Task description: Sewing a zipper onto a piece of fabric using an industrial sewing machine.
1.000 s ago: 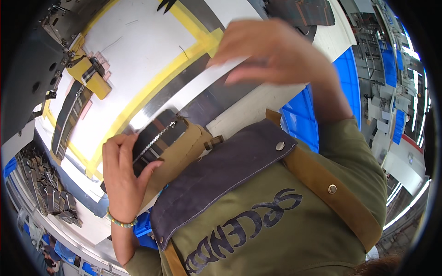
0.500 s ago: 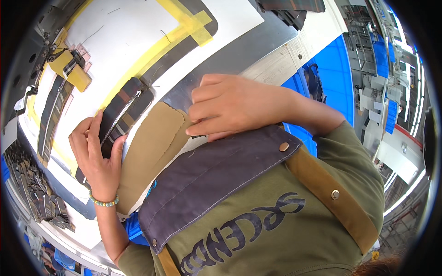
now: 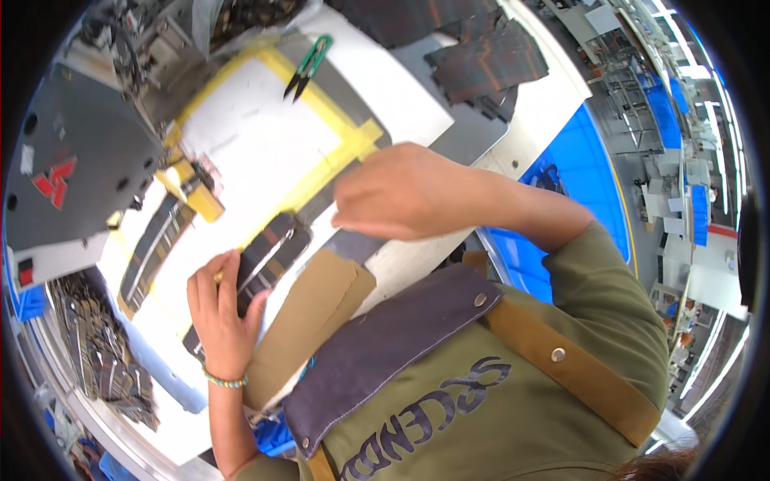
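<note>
Your left grip point(image 3: 220, 317) is closed loosely around a plaid zip piece point(image 3: 281, 258) at nine o'clock; your right grip point(image 3: 397, 192) curls, blurred, contents unclear. Zip point(image 3: 270, 256) looks already set; remaining work unclear.

Garment, olive-green woven cloth, short sleeves point(image 3: 609, 276); dark stylised lettering point(image 3: 441, 405) across the front. Flap, dark purple-grey, pale edge stitching point(image 3: 385, 349); round metal snaps point(image 3: 480, 300) at its corners. Strap, brown, flat, silver-coloured stud point(image 3: 573, 370). Bracelet, small round green and yellow beads point(image 3: 225, 382), worn left.
</note>
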A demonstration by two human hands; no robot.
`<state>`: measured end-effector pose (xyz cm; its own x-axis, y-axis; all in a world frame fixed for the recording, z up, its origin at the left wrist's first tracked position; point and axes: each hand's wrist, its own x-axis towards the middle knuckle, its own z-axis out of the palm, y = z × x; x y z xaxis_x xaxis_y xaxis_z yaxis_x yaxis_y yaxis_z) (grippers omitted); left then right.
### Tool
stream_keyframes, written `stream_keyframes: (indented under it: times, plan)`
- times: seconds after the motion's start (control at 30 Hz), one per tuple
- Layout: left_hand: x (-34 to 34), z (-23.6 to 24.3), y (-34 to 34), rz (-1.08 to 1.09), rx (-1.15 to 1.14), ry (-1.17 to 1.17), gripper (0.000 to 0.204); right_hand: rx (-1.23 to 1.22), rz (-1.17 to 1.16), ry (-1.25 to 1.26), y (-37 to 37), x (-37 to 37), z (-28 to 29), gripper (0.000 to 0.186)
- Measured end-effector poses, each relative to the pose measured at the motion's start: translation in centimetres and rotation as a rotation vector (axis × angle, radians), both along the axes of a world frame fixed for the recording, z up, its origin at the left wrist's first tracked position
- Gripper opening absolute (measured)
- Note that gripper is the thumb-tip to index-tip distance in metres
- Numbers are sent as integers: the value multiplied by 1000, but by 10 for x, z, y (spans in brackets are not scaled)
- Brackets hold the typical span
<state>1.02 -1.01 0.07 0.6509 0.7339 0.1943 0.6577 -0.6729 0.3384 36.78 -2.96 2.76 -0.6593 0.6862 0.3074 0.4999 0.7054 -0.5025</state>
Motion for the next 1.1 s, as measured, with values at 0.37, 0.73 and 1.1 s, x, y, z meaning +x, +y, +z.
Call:
stream_keyframes:
  times: [0.37,0.73,1.1]
  plan:
    - [-2,2,6,-82,-13,24,62,293,-261,-22,84,31,-14,24]
    - [9,20,22,-78,-161,-58,50,-505,-689,-345,59,207,29,18]
    - [8,27,24,-17,-196,-67,44,219,-721,-36,45,217,-50,12]
